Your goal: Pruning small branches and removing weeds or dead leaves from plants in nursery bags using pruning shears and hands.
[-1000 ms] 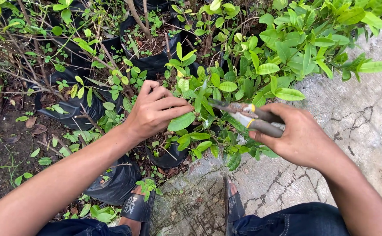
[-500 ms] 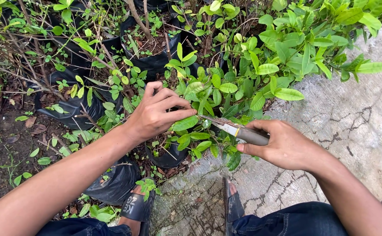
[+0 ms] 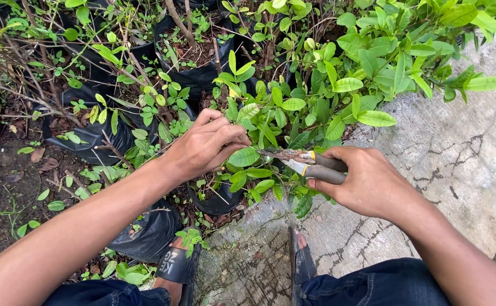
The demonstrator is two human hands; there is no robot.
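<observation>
Cracked concrete slab (image 3: 457, 164) beside dark leaf-littered soil (image 3: 9, 181), in daylight.

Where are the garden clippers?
The pruning shears are mid-frame, held in the right hand, blades poking into the leafy potted plant beside the left hand.

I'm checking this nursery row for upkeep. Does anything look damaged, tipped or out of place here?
Yes. The concrete slab is cracked in a web of lines. One black grow bag lies slumped at the slab's edge by the left sandal. The shears in the right hand look rusty at the blades.
</observation>
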